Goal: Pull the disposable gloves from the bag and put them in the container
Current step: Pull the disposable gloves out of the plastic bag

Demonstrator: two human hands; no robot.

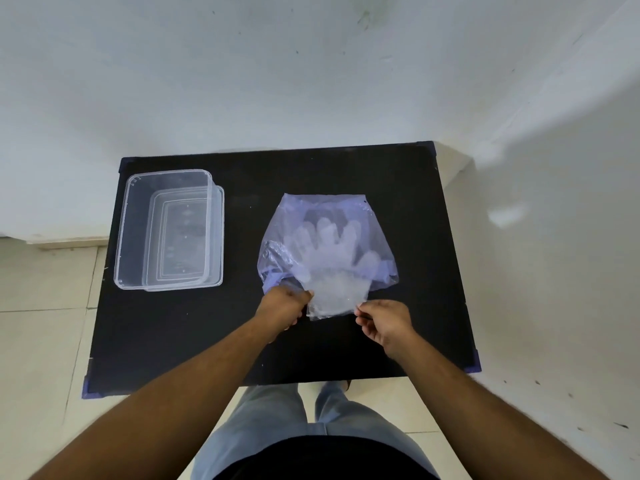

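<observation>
A thin bluish plastic bag [346, 213] lies flat at the middle right of the black table [242, 334]. Clear disposable gloves [334, 292] stick partly out of its near opening, their fingers still showing through the bag. My left hand [282, 308] pinches the left edge of the gloves' cuff beside the bag's mouth. My right hand [384, 323] pinches the cuff's right corner. A clear rectangular plastic container [128, 233] stands open at the table's far left, with nothing in it.
The container's clear lid [219, 237] lies under or just behind it, poking out on its right side. White walls close in behind and to the right of the table. Tiled floor and my legs lie below the near edge.
</observation>
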